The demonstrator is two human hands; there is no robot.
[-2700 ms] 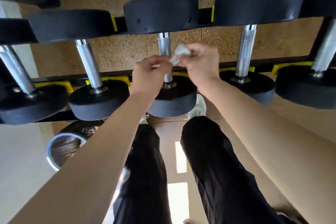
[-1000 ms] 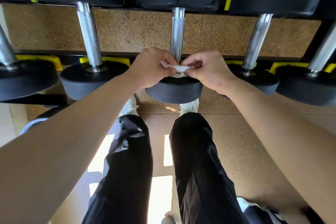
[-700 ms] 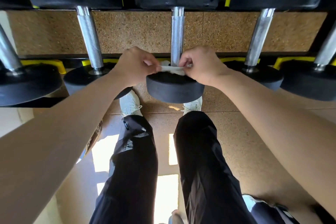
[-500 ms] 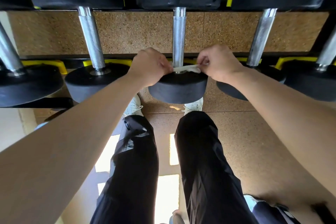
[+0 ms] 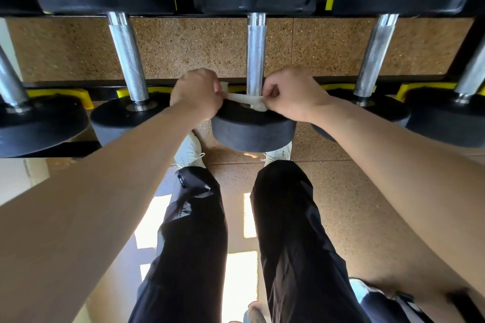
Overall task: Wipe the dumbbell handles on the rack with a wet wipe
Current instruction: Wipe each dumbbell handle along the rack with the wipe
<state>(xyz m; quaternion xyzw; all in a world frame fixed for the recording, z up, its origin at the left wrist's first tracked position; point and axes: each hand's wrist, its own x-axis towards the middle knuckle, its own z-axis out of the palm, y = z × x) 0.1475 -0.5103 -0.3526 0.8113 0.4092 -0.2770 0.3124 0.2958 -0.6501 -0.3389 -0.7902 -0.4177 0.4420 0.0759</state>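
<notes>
Wet wipe pulled taut across the near end of the middle dumbbell handle, on the rack

The left hand and right hand each pinch one end of the wipe, fingers curled, one either side of the handle and about equally near it; the handle's long axis runs straight away from the hands, towards the far head; the wipe is a thin, twisted white strip touching the knurled steel just above the near head; whether it loops behind cannot be told.
</notes>
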